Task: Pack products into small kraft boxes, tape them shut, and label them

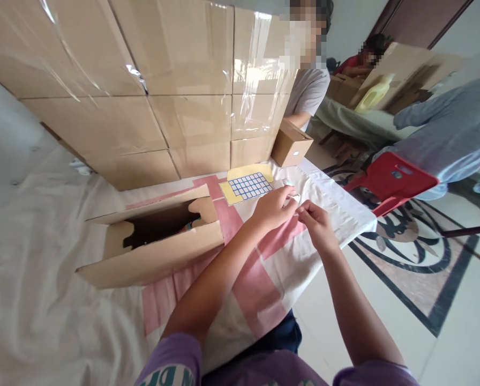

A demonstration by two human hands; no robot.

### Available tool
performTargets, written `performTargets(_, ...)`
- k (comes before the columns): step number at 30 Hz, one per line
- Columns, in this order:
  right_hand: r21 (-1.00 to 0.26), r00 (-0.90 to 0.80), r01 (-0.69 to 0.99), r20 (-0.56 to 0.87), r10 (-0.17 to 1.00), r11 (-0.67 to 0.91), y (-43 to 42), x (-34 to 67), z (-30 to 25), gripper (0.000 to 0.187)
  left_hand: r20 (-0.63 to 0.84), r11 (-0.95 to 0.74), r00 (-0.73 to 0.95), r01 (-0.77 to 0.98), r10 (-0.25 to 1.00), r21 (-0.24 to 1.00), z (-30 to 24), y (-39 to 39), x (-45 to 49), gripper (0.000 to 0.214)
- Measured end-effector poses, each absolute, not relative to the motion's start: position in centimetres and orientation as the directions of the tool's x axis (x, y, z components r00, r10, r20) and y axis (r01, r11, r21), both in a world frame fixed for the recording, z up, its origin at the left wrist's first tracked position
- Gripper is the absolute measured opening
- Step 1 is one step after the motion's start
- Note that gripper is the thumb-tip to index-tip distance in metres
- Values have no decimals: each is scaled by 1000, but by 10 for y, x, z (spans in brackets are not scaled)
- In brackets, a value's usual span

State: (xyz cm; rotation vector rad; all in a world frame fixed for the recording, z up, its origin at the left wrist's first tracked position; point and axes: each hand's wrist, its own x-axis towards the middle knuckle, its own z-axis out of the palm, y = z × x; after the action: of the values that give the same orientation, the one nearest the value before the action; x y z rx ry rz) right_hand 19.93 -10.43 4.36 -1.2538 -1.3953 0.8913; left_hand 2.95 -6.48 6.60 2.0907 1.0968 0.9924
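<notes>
My left hand (272, 206) and my right hand (317, 225) meet above the white and pink cloth (260, 279) on the table. Both pinch a small white piece (293, 198) between their fingertips; it is too small to name. Just beyond my left hand lies a yellow sheet of blue-edged stickers (248, 186). An open cardboard box (155, 241) lies on its side to the left of my forearms, flaps spread, its inside dark.
A wall of taped cardboard cartons (151, 91) stands behind the table. A small cardboard box (291, 143) sits at the far corner beside a person in a grey shirt (308, 91). A red plastic chair (390, 179) and other people are to the right, on patterned floor.
</notes>
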Motion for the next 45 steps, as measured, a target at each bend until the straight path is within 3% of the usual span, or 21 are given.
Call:
performTargets(3, -872, -158, 216, 413, 897, 440, -131, 161, 70, 29, 466, -526, 257, 270, 847, 807, 78, -125, -10, 21)
performTargets(6, -840, -373, 151, 440, 817, 521, -159, 123, 85, 22, 599, -604, 92, 209, 795, 769, 75, -183, -48, 15)
performTargets(9, -817, -525, 87, 448, 723, 570, -181, 95, 90, 13, 625, -588, -82, 260, 777, 766, 68, -225, -79, 21)
performTargets(14, -785, -631, 42, 458, 626, 618, -200, 65, 95, 9, 619, -532, -252, 338, 744, 776, 58, -262, -103, 25)
performTargets(17, -793, -624, 64, 442, 645, 605, -208, 55, 99, 11, 694, -590, -284, 374, 662, 716, 55, -269, -107, 30)
performTargets(19, -796, -609, 74, 440, 659, 600, -209, 51, 102, 2, 773, -650, -288, 421, 565, 632, 58, -271, -111, 32)
performTargets(24, -695, -360, 253, 578, 732, 673, -177, 39, 101, 53, 878, -643, -453, 627, 157, 439, 90, -269, -132, 29)
performTargets(27, -607, -376, 346, 609, 698, 716, -135, 22, 97, 72, 886, -601, -459, 691, 63, 401, 107, -261, -151, 26)
performTargets(31, -529, -576, 423, 470, 669, 735, -95, -1, 93, 68, 832, -577, -514, 623, 206, 528, 110, -245, -177, 19)
performTargets(36, -404, -655, 470, 436, 617, 784, -98, -4, 91, 43, 666, -316, -443, 633, 601, 706, 116, -232, -206, 9)
performTargets(41, -376, -708, 514, 322, 629, 771, -115, 4, 93, 54, 375, -135, -268, 627, 887, 768, 134, -206, -224, 16)
performTargets(45, -404, -705, 551, 242, 666, 730, -119, 4, 96, 55, 209, -108, -118, 563, 971, 820, 134, -180, -229, 21)
